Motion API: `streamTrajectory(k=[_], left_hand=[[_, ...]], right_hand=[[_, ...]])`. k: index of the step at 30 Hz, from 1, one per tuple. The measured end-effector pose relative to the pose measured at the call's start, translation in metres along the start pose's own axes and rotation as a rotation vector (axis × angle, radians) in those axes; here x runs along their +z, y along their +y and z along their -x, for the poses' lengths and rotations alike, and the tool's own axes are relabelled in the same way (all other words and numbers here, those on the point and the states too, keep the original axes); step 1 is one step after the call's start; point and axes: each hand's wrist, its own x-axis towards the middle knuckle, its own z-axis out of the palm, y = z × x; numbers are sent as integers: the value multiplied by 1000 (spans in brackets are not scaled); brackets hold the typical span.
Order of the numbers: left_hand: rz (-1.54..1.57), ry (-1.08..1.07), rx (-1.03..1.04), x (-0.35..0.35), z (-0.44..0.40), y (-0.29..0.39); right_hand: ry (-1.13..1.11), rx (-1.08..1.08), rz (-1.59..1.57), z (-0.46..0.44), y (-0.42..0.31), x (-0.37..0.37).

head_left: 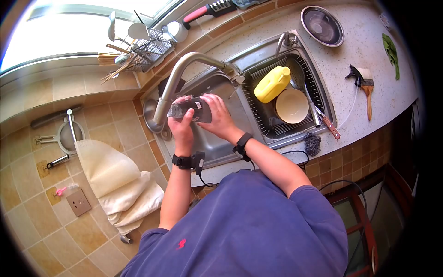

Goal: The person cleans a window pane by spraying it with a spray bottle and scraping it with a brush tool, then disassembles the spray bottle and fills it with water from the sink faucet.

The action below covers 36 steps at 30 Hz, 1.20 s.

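A clear bottle (197, 111) with a small white label is held between my two hands over the left basin of the steel sink (234, 121). It lies nearly sideways, its narrower end pointing left, close to the spout of the curved faucet (181, 69). My left hand (182, 131) is closed around that left end. My right hand (220, 119) grips the wider end, fingers over the top. Whether water is running cannot be made out.
The right basin's rack holds a yellow jug (273, 84), a cream bowl (292, 106) and a slotted ladle (296, 73). On the counter are a metal bowl (322, 26), a spray trigger head (354, 75), a brush (367, 87) and a dark scrubber (312, 144). A cloth (115, 180) hangs left.
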Motion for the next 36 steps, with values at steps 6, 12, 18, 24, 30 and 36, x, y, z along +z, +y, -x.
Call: streamTrajectory(k=[6,12,18,24,30,36], left_hand=[[-7,6,56,-5,-9,8],[29,19,-8,-1,-7,11],[46,-20,-33,-4,-6,7],[25,-9,-13,1,-2,2],[-68,-23,36,1,-2,-3],[-102,10,27,7,-3,4]], right_hand=[[-13,36,11,6,2,2],[-18,33,14,7,0,-1],[-17,41,21,7,-1,0],[-16,42,2,7,-2,-2],[-5,29,-13,5,3,0],[0,32,-1,6,2,1]])
